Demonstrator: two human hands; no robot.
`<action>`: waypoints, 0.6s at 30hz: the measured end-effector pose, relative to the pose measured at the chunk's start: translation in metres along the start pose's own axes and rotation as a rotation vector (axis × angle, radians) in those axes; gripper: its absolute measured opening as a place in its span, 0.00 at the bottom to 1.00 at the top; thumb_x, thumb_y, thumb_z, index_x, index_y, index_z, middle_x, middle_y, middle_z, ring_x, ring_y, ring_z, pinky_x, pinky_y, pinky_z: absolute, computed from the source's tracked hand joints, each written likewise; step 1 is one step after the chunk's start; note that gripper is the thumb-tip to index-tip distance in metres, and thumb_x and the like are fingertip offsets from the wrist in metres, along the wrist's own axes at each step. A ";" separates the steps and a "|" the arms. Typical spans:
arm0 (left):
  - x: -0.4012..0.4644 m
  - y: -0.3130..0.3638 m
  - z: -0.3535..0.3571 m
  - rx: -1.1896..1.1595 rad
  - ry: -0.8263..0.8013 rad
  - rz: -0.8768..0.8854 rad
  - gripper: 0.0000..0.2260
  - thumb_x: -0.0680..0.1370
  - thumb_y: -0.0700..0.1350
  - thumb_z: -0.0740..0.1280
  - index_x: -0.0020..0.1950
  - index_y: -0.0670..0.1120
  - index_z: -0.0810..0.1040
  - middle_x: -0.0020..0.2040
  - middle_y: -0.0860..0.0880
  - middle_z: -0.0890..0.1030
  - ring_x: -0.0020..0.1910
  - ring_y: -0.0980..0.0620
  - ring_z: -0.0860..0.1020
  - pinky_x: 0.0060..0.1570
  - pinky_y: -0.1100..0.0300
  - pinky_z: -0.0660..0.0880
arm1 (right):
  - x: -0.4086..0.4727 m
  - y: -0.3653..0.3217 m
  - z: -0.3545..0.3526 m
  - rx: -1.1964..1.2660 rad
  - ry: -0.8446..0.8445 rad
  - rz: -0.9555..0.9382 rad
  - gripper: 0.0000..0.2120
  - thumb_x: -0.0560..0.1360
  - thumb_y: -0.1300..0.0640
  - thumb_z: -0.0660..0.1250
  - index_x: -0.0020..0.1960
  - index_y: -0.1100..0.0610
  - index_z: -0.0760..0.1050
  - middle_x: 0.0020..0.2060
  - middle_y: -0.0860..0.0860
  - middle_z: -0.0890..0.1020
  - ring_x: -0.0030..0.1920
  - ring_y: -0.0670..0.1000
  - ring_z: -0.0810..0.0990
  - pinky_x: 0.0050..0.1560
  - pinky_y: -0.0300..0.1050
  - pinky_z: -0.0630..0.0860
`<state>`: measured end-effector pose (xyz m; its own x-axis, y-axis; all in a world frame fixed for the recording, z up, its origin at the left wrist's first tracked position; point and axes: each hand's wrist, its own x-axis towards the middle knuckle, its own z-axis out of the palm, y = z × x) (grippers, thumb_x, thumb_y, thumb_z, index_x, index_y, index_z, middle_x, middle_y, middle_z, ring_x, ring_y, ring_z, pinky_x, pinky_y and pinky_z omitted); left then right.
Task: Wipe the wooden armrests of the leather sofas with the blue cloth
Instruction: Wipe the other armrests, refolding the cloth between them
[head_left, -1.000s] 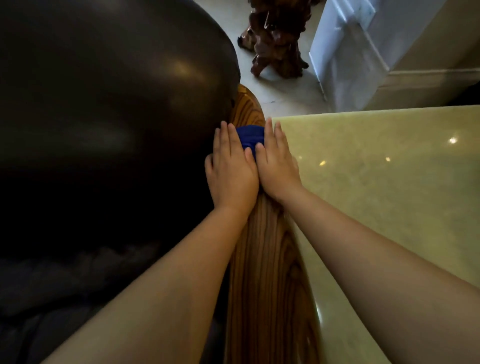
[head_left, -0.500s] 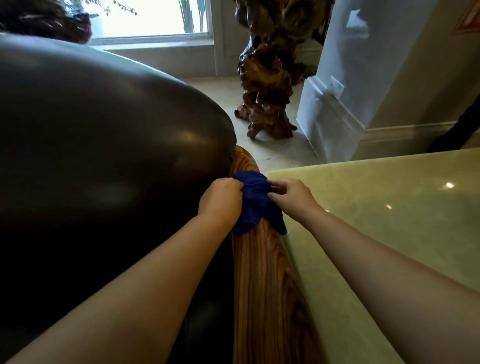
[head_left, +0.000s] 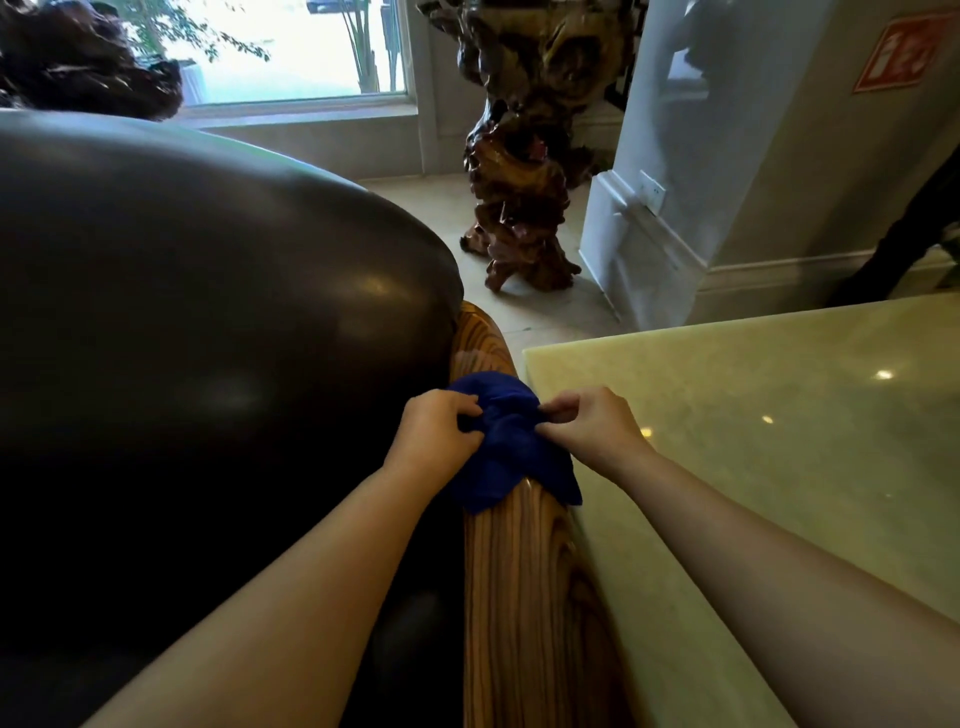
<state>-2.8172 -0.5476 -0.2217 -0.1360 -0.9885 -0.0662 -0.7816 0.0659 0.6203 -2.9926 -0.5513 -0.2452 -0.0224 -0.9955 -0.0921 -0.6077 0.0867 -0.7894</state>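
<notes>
1. The left half of the view is filled by a dark leather sofa (head_left: 197, 332), whose rounded, glossy back bulges toward the right.
2. A pale green polished counter (head_left: 769, 467) is seen on the right, with small light reflections on its surface; its left edge runs just beside the armrest.
3. A striped wooden armrest (head_left: 524, 597) is seen between the sofa and the counter, running from the near edge away to a rounded far end.
4. A gnarled dark wood carving (head_left: 524, 171) is stood on the tiled floor (head_left: 550, 306) at the far side, beside a white pillar base (head_left: 639, 228).
5. A window (head_left: 291, 47) with greenery behind it is seen at the far left.
6. A blue cloth (head_left: 506, 441) is draped over the top of the armrest, toward its far end, bunched in the middle with its near corners hanging down either side.
7. The left hand (head_left: 434, 434) is closed on the left side of the cloth, its fingers curled into the fabric.
8. The right hand (head_left: 589, 428) is closed on the right side of the cloth, the fabric being pinched between thumb and fingers.
9. A red sign (head_left: 906, 52) is fixed on the wall at the far right.
</notes>
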 end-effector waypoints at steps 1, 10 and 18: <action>-0.004 0.000 0.001 -0.018 0.017 -0.005 0.14 0.73 0.37 0.68 0.59 0.43 0.77 0.63 0.46 0.77 0.63 0.50 0.74 0.62 0.61 0.68 | -0.005 0.000 -0.001 -0.016 -0.004 -0.011 0.13 0.71 0.61 0.70 0.55 0.57 0.79 0.49 0.53 0.83 0.45 0.47 0.78 0.41 0.32 0.73; -0.023 0.002 -0.034 -0.079 -0.299 -0.164 0.05 0.69 0.40 0.73 0.43 0.45 0.81 0.43 0.49 0.81 0.43 0.53 0.79 0.41 0.63 0.76 | -0.030 -0.020 -0.032 -0.129 -0.181 -0.097 0.05 0.70 0.62 0.71 0.44 0.56 0.83 0.34 0.44 0.80 0.38 0.42 0.78 0.33 0.29 0.69; -0.036 0.032 -0.082 -0.152 -0.246 -0.137 0.03 0.70 0.40 0.72 0.41 0.46 0.84 0.40 0.49 0.84 0.38 0.56 0.81 0.35 0.67 0.76 | -0.039 -0.078 -0.089 -0.096 -0.261 -0.157 0.08 0.67 0.62 0.72 0.34 0.49 0.81 0.31 0.43 0.82 0.37 0.44 0.81 0.37 0.36 0.75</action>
<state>-2.7877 -0.5216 -0.1350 -0.1930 -0.9231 -0.3326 -0.7054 -0.1052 0.7010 -3.0151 -0.5226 -0.1264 0.2746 -0.9518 -0.1363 -0.6603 -0.0837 -0.7463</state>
